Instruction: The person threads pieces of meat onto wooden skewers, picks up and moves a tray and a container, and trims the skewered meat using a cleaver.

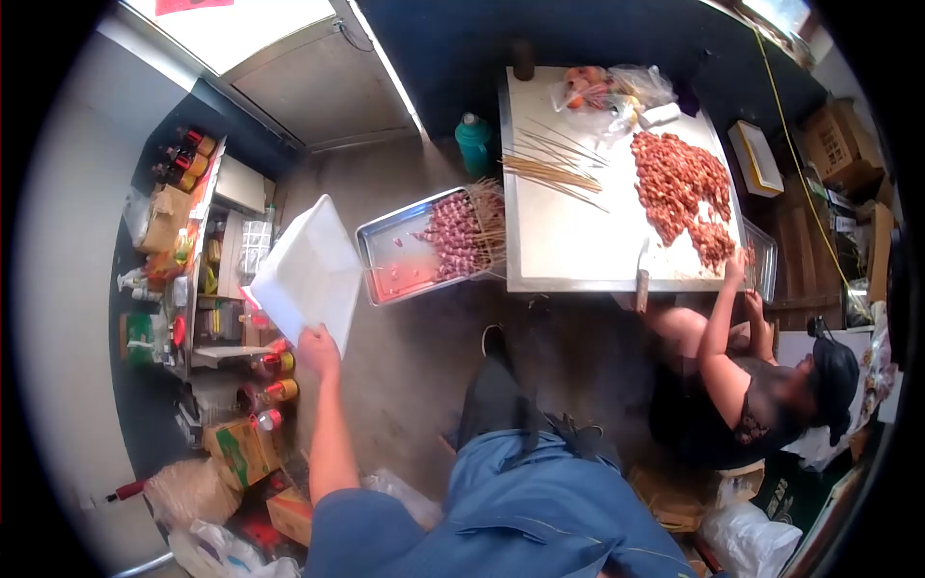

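Observation:
My left hand is closed on the near rim of a white plastic tub, which hangs tilted at the end of my stretched-out arm. Its inside looks bare. Just right of the tub is a metal tray with skewered meat along its right half and reddish liquid on its bottom. The sticks of those skewers point toward the table. My right hand is out of the picture.
A white-topped table bears cut meat, bamboo skewers, a knife and plastic bags. Another person sits at its right, hands at the meat. A teal bottle stands behind; shelves line the left.

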